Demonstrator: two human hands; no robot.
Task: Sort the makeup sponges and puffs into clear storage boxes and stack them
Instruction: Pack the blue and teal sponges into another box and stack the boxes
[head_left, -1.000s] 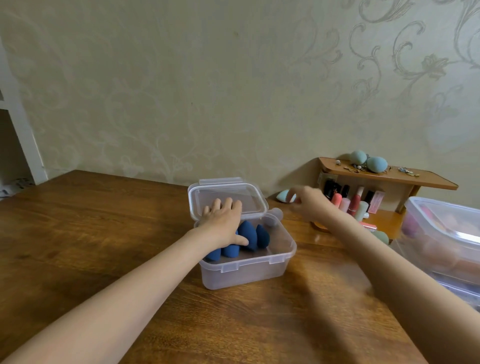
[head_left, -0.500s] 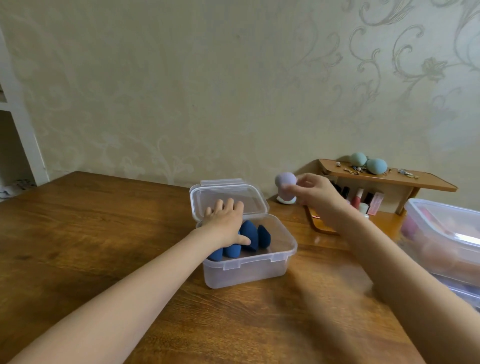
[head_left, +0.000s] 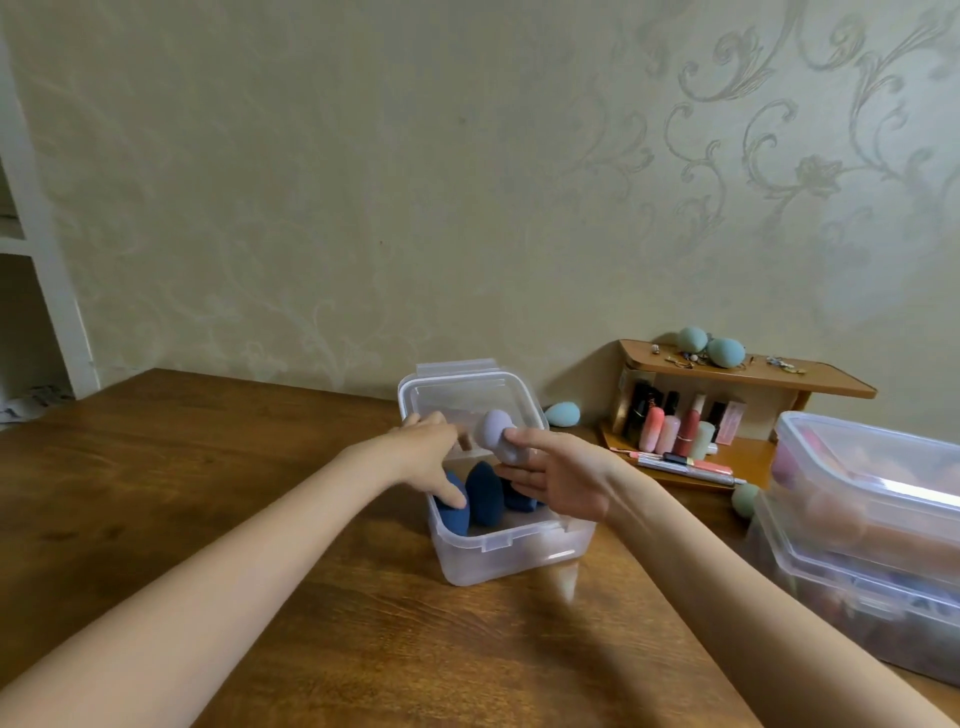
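Right hand (head_left: 558, 480) holds lilac sponge (head_left: 497, 435) over clear box (head_left: 511, 551).

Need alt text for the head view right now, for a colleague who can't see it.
The right hand holds a lavender sponge over an open clear box containing dark blue sponges, which the left hand touches. Stacked clear boxes and a wooden cosmetics shelf stand to the right.

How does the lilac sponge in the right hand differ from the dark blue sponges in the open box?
The lilac sponge is pale and held above the open box in the right hand; the dark blue sponges are deep navy and stand inside it. The left hand touches one of them. All are egg-shaped.
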